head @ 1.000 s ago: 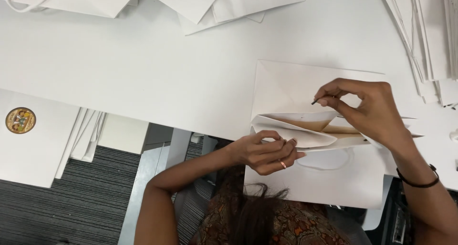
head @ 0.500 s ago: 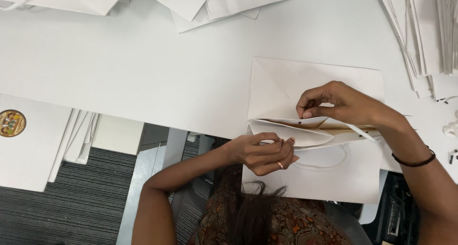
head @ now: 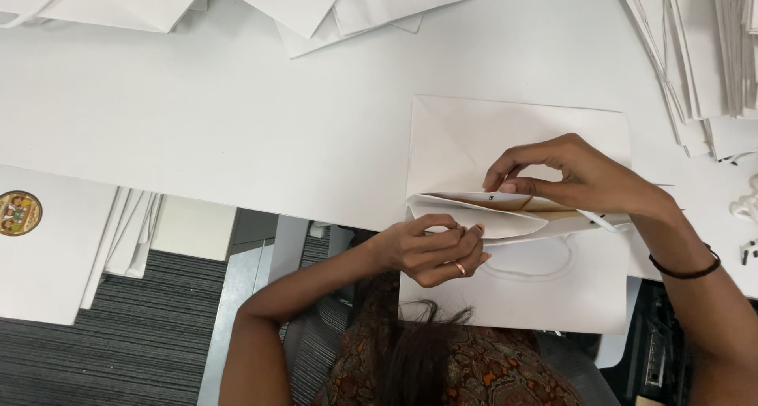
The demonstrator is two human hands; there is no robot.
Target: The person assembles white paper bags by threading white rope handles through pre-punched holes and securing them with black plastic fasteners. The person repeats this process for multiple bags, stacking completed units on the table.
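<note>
White paper bag point(head: 513, 137) lies flat at the near edge of the white worktop point(head: 237, 122), its lower half hanging past the edge over the person's lap. Matte, smooth stock, crisp creases; the mouth is pulled open into a shallow lens shape showing a tan inner lining.

Left hand point(head: 430, 248): fingers curled, pinching the near lip of the bag mouth; ring on one finger. Right hand point(head: 568, 177): thumb and fingertips pinched together on the far lip near a small punched hole; black band on the wrist. A thin white cord handle point(head: 537, 268) loops in an oval on the bag's lower panel.

Around it: stack of flat white bags point(head: 703, 50) fanned at the right, more loose white bags point(head: 347, 3) along the far edge, a white bag with a round gold-and-colour emblem point(head: 47, 248) at the left. Grey ribbed carpet point(head: 95, 359) below.
</note>
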